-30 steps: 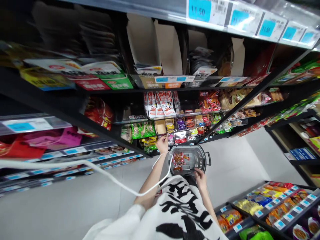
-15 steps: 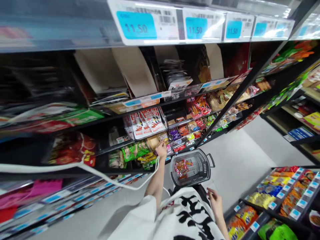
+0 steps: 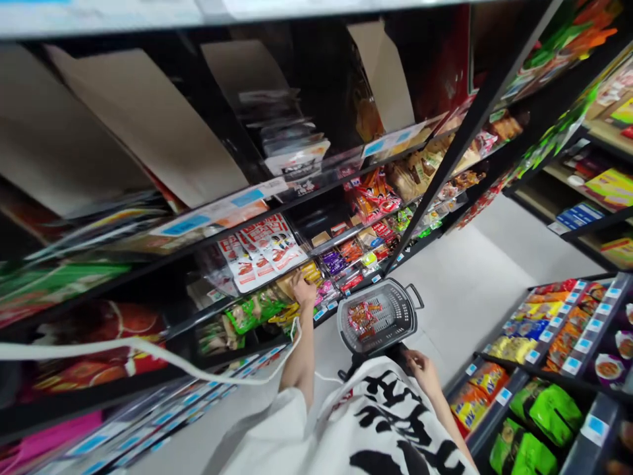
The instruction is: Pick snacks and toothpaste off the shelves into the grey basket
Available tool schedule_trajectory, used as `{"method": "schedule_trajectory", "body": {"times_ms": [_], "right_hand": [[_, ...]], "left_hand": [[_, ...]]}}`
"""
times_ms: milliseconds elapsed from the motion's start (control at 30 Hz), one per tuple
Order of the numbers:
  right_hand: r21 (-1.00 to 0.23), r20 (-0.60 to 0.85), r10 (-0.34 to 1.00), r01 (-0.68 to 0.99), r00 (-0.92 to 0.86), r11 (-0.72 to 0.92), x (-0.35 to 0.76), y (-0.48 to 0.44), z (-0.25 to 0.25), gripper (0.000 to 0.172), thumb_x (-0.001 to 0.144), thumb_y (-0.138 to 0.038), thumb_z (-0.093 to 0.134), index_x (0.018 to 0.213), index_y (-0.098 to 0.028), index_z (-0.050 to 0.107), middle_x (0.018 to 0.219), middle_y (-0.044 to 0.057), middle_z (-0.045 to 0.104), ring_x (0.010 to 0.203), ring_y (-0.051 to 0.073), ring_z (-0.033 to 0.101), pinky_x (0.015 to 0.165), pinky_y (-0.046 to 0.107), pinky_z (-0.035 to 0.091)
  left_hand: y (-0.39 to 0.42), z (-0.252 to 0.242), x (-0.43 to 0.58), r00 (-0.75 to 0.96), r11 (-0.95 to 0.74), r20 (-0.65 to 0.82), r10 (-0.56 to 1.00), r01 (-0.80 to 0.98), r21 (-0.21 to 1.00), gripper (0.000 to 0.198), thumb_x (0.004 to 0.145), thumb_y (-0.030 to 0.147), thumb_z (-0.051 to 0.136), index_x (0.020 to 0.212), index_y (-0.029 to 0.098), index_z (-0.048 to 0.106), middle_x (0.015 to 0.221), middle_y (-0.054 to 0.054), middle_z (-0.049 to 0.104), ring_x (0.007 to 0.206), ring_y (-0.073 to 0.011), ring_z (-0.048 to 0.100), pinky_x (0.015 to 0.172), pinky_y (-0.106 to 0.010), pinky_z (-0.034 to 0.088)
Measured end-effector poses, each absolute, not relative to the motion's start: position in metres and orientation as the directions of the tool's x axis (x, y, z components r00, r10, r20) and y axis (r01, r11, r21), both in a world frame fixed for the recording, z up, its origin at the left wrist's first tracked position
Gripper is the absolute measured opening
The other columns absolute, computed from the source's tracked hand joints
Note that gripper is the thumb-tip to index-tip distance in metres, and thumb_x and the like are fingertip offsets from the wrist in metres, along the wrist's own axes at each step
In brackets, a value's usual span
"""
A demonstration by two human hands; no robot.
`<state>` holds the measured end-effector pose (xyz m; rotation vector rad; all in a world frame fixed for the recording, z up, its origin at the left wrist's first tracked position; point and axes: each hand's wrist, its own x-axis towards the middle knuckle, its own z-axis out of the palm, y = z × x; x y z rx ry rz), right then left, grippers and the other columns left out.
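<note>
My left hand (image 3: 303, 290) reaches into the low shelf bins, over a cardboard box beside yellow packets (image 3: 311, 272). Its fingers point down, partly spread, with nothing visible in them; the tips are partly hidden. Green snack bags (image 3: 257, 310) lie to its left, and white packets with red print (image 3: 264, 254) stand just above. My right hand (image 3: 420, 367) hangs near my body, fingers loosely bent and apart, holding nothing. Between the hands and beyond them, a grey shopping basket (image 3: 403, 313) holds several small red-and-brown packets (image 3: 363, 318) at its left side.
A dark shelf post (image 3: 445, 168) rises right of the bins. A white cable (image 3: 198, 373) runs across the left to my left forearm. Pale floor (image 3: 475, 284) stretches beyond the basket. A snack display with green bags (image 3: 546, 409) stands at the right.
The view has shifted, so the shelves appear further left and lower price tags have left the top. My left hand has moved left in view, over the bin; my right hand has risen slightly.
</note>
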<state>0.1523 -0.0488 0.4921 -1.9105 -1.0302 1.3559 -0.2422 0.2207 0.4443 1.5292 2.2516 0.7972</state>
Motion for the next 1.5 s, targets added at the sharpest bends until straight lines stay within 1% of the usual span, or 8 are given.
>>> {"method": "schedule_trajectory", "body": {"times_ms": [233, 367, 567, 733, 967, 1167, 1267, 1500], "right_hand": [[-0.798, -0.542, 0.827, 0.219, 0.149, -0.562, 0.161, -0.049, 0.475, 0.050, 0.076, -0.053, 0.060, 0.104, -0.011, 0.068, 0.092, 0.014, 0.075, 0.072, 0.026, 0.071, 0.069, 0.038, 0.057], [-0.768, -0.580, 0.808, 0.257, 0.109, -0.586, 0.166, -0.047, 0.461, 0.048, 0.076, -0.051, 0.059, 0.104, -0.013, 0.067, 0.089, 0.011, 0.075, 0.070, 0.024, 0.070, 0.069, 0.037, 0.057], [-0.698, -0.621, 0.769, 0.338, 0.154, -0.632, 0.183, -0.046, 0.430, 0.041, 0.075, -0.049, 0.058, 0.095, -0.015, 0.069, 0.083, 0.009, 0.075, 0.075, 0.025, 0.071, 0.072, 0.037, 0.057], [-0.660, -0.636, 0.757, 0.400, 0.154, -0.636, 0.201, -0.037, 0.377, 0.032, 0.077, -0.035, 0.052, 0.096, -0.015, 0.069, 0.090, 0.010, 0.076, 0.083, 0.024, 0.073, 0.078, 0.036, 0.058], [-0.615, -0.632, 0.770, 0.546, 0.091, -0.569, 0.214, -0.001, 0.262, 0.029, 0.080, -0.019, 0.053, 0.103, -0.012, 0.069, 0.103, 0.013, 0.074, 0.098, 0.025, 0.069, 0.094, 0.040, 0.053], [-0.576, -0.656, 0.754, 0.670, -0.036, -0.469, 0.227, 0.048, 0.143, 0.031, 0.082, -0.014, 0.059, 0.111, -0.015, 0.068, 0.112, 0.012, 0.070, 0.112, 0.025, 0.062, 0.107, 0.037, 0.044], [-0.508, -0.649, 0.754, 0.797, -0.103, -0.328, 0.233, 0.081, 0.094, 0.029, 0.087, -0.015, 0.057, 0.114, -0.014, 0.067, 0.113, 0.013, 0.070, 0.112, 0.025, 0.063, 0.106, 0.036, 0.046], [-0.444, -0.712, 0.694, 0.835, -0.109, -0.324, 0.226, 0.120, 0.015, 0.036, 0.088, -0.017, 0.058, 0.124, -0.016, 0.060, 0.113, 0.012, 0.071, 0.101, 0.025, 0.069, 0.092, 0.033, 0.054]], "left_hand": [[0.140, 0.427, -0.160, -0.294, 0.218, 0.026, 0.955, 0.761, 0.611, 0.050, 0.083, 0.005, 0.050, 0.131, 0.016, 0.058, 0.143, -0.016, 0.049, 0.136, -0.0312, 0.040, 0.117, -0.049, 0.029], [0.100, 0.410, -0.113, -0.098, 0.211, -0.201, 0.975, 0.699, 0.683, 0.050, 0.084, 0.005, 0.048, 0.131, 0.018, 0.058, 0.147, -0.015, 0.046, 0.140, -0.0303, 0.038, 0.119, -0.048, 0.026], [0.064, 0.358, -0.087, 0.074, 0.353, -0.537, 0.840, 0.678, 0.645, 0.024, 0.075, 0.008, 0.065, 0.097, 0.017, 0.069, 0.103, -0.011, 0.071, 0.103, -0.0254, 0.067, 0.098, -0.040, 0.049], [0.033, 0.301, -0.093, -0.016, 0.509, -0.691, 0.723, 0.689, 0.517, 0.027, 0.072, 0.007, 0.066, 0.097, 0.018, 0.066, 0.089, -0.006, 0.073, 0.088, -0.0223, 0.070, 0.086, -0.036, 0.054], [0.009, 0.206, -0.099, -0.123, 0.586, -0.746, 0.654, 0.706, 0.397, 0.039, 0.075, 0.009, 0.065, 0.113, 0.017, 0.062, 0.100, -0.009, 0.072, 0.098, -0.0251, 0.070, 0.090, -0.038, 0.054], [0.012, 0.099, -0.081, -0.136, 0.598, -0.771, 0.622, 0.718, 0.356, 0.053, 0.079, 0.011, 0.066, 0.130, 0.016, 0.054, 0.123, -0.012, 0.066, 0.116, -0.0247, 0.063, 0.106, -0.039, 0.047], [0.023, 0.053, -0.068, -0.153, 0.606, -0.772, 0.617, 0.718, 0.342, 0.057, 0.081, 0.015, 0.066, 0.135, 0.014, 0.050, 0.130, -0.015, 0.061, 0.120, -0.0271, 0.060, 0.108, -0.040, 0.045], [0.061, -0.021, -0.056, -0.193, 0.548, -0.715, 0.671, 0.780, 0.304, 0.074, 0.078, 0.018, 0.070, 0.146, 0.016, 0.039, 0.143, -0.017, 0.051, 0.134, -0.0313, 0.048, 0.114, -0.046, 0.039]]}}
